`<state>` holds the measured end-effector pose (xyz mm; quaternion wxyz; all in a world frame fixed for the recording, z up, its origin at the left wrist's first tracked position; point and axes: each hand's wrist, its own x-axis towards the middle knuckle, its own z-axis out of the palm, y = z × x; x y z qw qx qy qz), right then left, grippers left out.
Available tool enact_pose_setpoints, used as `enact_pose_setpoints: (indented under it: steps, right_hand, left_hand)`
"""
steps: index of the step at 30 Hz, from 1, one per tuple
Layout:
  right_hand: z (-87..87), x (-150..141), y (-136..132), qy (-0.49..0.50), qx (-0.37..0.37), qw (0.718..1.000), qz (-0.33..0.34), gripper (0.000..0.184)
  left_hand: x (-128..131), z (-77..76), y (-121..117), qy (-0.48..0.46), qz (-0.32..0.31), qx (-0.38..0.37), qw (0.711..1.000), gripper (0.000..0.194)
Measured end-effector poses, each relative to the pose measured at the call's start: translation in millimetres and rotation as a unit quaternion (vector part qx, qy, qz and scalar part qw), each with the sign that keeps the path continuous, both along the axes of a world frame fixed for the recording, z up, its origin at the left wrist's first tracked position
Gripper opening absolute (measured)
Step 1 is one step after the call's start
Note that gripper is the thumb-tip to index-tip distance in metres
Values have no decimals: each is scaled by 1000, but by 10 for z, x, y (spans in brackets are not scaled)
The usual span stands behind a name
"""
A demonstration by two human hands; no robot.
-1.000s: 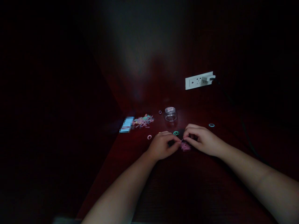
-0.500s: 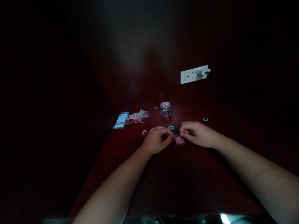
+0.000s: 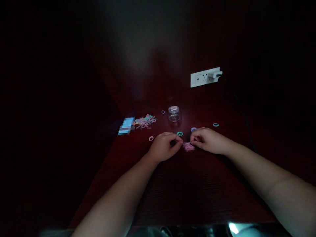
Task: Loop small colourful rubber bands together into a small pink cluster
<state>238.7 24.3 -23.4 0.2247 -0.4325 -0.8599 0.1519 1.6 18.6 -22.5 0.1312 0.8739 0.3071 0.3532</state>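
A dark red tabletop [image 3: 197, 187] spreads beneath both hands; below them, past its near edge, blurred shapes are too dim to name. The left hand [image 3: 163, 146] and right hand [image 3: 208, 140] face each other, fingers curled, each thumb drawn in toward the forefinger; the tips are too small to read, so I cannot tell whether either pinches anything. Well beyond the right hand, a white wall socket [image 3: 201, 79] carries a plug. Beyond the left hand and to its left lies a heap of mixed bands [image 3: 146, 121], pink and green tangled, beside a bright blue slab [image 3: 126, 125] masked by coarse blocks. A clear lidded jar [image 3: 174, 115] stands upright beyond the gap between the hands. In that gap, right by both sets of fingertips, lies the pink pile [image 3: 189, 147]; its single strands are hard to make out, a low clump of thin pink pieces. Purple rings [image 3: 193, 129] sit just past the right fingers, partly hidden by them; green rings [image 3: 180, 134] overlap just past the left fingertips. Left of the left hand lies a pink ring [image 3: 150, 140], beyond the right hand a blue ring [image 3: 215, 126]
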Motion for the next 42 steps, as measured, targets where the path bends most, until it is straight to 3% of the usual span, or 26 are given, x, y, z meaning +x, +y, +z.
enact_pose_setpoints:
  steps: [17,25,30,36,42]
  right_hand:
    - [24,-14,-11,-34,-18,999,-9,12]
    - [65,48,-4,10,0,1000,-19,18]
    - [127,121,9,47,30,992,-112,18]
    - [188,195,38,118,82,962,-233,19]
    - [227,170,0,134,94,954,-251,20]
  left_hand:
    - [-2,3,2,7,4,-5,1000,10]
    - [-2,7,-5,4,4,-1,1000,13]
    - [-18,39,-15,42,-30,-7,999,12]
    - [-30,51,-35,122,-92,-5,988,23]
    - [-29,22,-20,101,-106,-8,989,20]
